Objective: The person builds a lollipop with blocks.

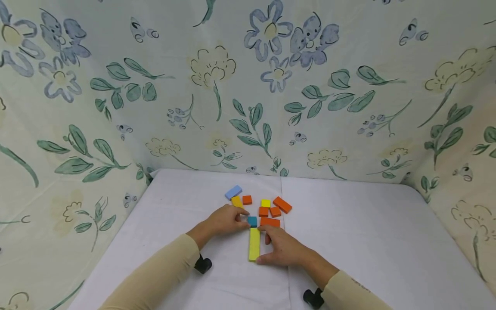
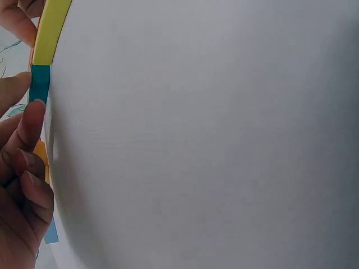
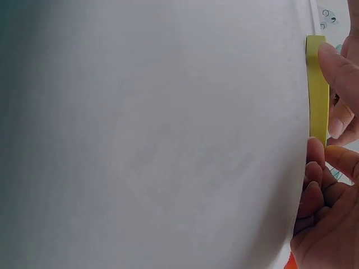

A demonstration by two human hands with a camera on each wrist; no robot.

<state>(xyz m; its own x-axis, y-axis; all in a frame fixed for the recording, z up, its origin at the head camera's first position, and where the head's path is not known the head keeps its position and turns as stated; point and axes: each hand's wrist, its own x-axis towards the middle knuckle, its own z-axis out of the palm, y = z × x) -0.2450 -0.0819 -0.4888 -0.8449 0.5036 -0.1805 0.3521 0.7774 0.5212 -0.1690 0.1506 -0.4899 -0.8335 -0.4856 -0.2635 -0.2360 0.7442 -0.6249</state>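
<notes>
Thumb and forefinger of a person's left hand (image 1: pixel 224 221) pinch a teal block (image 1: pixel 252 221), while the right hand (image 1: pixel 284 249), thumb and forefinger spread apart, grips a long yellow block (image 1: pixel 254 245) by its two ends, set end to end with the teal one on a white tablecloth (image 1: pixel 348 228); beyond lie an orange-red bar (image 1: pixel 283 204) and a blue block (image 1: pixel 233 192), before a floral curtain (image 1: pixel 252 86)

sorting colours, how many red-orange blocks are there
5: one near the amber block, another in front of the yellow block, a third to its right, a long block farthest right, another long block beside the teal block. Others may be hidden.
</notes>
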